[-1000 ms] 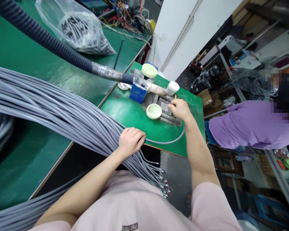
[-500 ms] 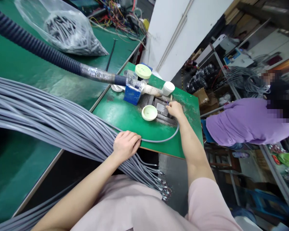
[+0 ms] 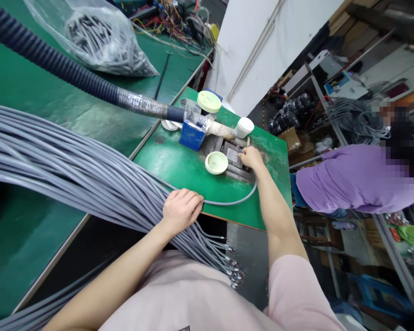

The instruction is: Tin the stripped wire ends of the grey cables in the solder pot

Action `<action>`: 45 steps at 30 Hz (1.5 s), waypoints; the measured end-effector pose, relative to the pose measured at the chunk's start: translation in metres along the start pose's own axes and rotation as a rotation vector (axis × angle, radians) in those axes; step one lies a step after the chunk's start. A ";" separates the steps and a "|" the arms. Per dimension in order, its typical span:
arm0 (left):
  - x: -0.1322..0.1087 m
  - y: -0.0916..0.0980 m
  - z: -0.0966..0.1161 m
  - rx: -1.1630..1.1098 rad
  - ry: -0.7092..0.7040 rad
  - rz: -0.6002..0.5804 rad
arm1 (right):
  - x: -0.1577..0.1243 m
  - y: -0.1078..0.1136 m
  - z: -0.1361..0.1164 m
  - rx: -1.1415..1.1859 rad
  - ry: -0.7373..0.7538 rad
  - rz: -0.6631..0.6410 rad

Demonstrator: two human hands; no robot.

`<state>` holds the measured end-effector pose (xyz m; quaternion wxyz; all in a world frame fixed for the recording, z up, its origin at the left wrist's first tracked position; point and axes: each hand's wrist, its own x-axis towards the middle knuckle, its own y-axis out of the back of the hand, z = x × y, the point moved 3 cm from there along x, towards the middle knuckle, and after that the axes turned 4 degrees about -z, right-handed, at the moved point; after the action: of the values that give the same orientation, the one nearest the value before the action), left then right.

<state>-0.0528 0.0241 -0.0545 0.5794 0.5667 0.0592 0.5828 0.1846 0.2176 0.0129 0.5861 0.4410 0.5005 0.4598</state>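
My left hand (image 3: 182, 209) is closed on a grey cable (image 3: 227, 202) beside the thick cable bundle (image 3: 100, 170). That cable bends in a loop up to my right hand (image 3: 251, 157), whose fingers pinch its end over a small metal plate (image 3: 233, 156) on a sooty block. Thin wires show at the fingertips. Just left of the plate sits a shallow pale-green dish (image 3: 216, 163). The nozzle of a hose (image 3: 222, 130) rests behind the plate, next to a blue box (image 3: 192, 135).
A white jar (image 3: 244, 127) and a tub with a pale-green lid (image 3: 209, 101) stand behind. A ribbed black hose (image 3: 72, 76) crosses the left side. A plastic bag of grey pieces (image 3: 106, 41) lies on the far table. At right, a person in purple (image 3: 355, 179) bends over.
The view has shifted slightly, so the bench items appear a little to the right. Both hands keep their places on the cable.
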 end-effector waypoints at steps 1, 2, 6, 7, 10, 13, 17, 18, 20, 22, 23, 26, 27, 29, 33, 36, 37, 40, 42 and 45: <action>0.000 0.000 0.000 -0.003 0.002 -0.001 | -0.002 0.002 0.001 0.001 0.006 0.008; 0.000 0.000 0.000 -0.004 0.004 -0.005 | -0.004 0.006 0.001 0.003 0.018 0.023; 0.000 0.000 0.000 0.022 -0.002 -0.001 | -0.024 0.025 -0.003 0.044 0.148 0.126; 0.000 0.000 0.000 0.028 -0.008 0.005 | -0.031 0.030 -0.007 0.061 0.195 0.145; 0.000 0.000 0.000 0.040 -0.020 0.023 | -0.051 0.039 -0.022 0.097 0.323 0.171; 0.000 0.000 0.000 0.047 -0.029 0.045 | -0.064 0.039 -0.040 0.095 0.393 0.164; 0.000 -0.001 0.001 0.057 -0.040 0.052 | -0.068 0.030 -0.060 0.054 0.428 0.118; 0.000 -0.001 0.001 0.061 -0.042 0.052 | -0.068 0.028 -0.064 0.040 0.424 0.103; 0.000 -0.001 0.001 0.066 -0.043 0.052 | -0.067 0.023 -0.070 0.012 0.408 0.077; -0.001 -0.001 0.001 0.068 -0.044 0.054 | -0.067 0.019 -0.076 -0.019 0.394 0.063; -0.001 -0.001 0.001 0.068 -0.044 0.055 | -0.066 0.017 -0.078 -0.036 0.391 0.058; -0.001 -0.001 0.001 0.063 -0.048 0.054 | -0.065 0.012 -0.082 -0.097 0.391 0.054; -0.001 -0.001 0.001 0.061 -0.048 0.052 | -0.064 0.011 -0.083 -0.116 0.388 0.053; -0.001 -0.001 0.001 0.060 -0.050 0.051 | -0.064 0.009 -0.085 -0.146 0.377 0.053; 0.000 0.000 0.001 0.060 -0.054 0.051 | -0.067 0.010 -0.087 -0.157 0.357 0.053; 0.000 0.001 0.001 0.058 -0.052 0.054 | -0.071 0.018 -0.084 -0.124 0.373 0.077; 0.000 0.001 0.002 0.056 -0.051 0.055 | -0.072 0.022 -0.080 -0.106 0.380 0.098; 0.001 0.001 0.002 0.052 -0.047 0.059 | -0.067 0.035 -0.061 -0.042 0.347 0.187; 0.001 0.001 0.002 0.053 -0.046 0.059 | -0.058 0.040 -0.042 -0.009 0.272 0.236; 0.000 0.000 0.001 0.053 -0.044 0.057 | -0.040 0.036 -0.017 0.016 0.139 0.236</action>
<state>-0.0520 0.0233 -0.0538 0.5487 0.5960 0.0456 0.5844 0.1613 0.1863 0.0533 0.4882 0.4685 0.4882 0.5512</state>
